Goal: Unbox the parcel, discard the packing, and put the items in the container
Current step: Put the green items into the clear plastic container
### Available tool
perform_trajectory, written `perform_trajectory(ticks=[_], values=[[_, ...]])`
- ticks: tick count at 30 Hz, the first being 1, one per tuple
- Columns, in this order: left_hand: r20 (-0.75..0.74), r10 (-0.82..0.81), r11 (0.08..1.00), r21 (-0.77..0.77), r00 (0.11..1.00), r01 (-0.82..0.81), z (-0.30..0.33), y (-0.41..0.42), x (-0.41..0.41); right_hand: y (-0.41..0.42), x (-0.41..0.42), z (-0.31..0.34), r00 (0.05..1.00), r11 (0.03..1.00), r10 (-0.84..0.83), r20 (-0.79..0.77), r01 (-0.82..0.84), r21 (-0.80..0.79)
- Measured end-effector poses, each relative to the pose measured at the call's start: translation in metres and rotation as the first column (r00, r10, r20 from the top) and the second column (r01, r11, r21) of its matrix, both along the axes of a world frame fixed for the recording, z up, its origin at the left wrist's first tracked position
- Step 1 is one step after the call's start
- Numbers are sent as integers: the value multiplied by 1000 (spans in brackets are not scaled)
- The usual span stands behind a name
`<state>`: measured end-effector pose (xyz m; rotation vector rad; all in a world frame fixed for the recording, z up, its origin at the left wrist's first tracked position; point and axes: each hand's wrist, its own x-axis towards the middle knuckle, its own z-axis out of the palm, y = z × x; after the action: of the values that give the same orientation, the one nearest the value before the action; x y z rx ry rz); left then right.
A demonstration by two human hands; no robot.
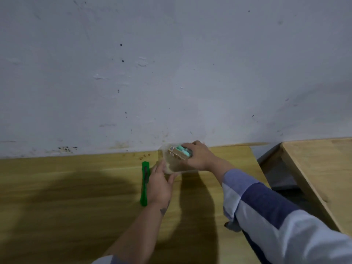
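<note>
Items (180, 152), teal and boxed, held by right grip (198, 157) inside clear container (172, 167); left grip (159, 184) flat-fingered, steadying its near wall.

Dim, flat indoor light; soft picture throughout.
Broad dark shadows of the arms spread over the surface (76, 187) from 6 to 9 o'clock; the wall (171, 63) is evenly grey, edges bow at 3 o'clock, and the hands look slightly smeared.
</note>
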<state>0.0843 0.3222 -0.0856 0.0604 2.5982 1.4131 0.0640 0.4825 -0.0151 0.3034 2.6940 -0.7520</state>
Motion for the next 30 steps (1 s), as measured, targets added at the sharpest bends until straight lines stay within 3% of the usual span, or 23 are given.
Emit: perform_trajectory(ticks=[7,12,21,30], values=[[-28,-9,1000,0,1000,9,3,-5,-2,0,-32,7,952,954,254,171,-275,117],[-6,-1,1000,19,1000,1,2,-5,-4,-4,-32,-1,921,896,373,113,-389,214],[6,12,1000,24,1000,-12,2,-2,-2,5,-24,-12,950,922,312,-26,-296,249],[13,13,1000,22,1000,-13,3,-1,0,25,-6,-14,977,959,211,-28,-202,197]])
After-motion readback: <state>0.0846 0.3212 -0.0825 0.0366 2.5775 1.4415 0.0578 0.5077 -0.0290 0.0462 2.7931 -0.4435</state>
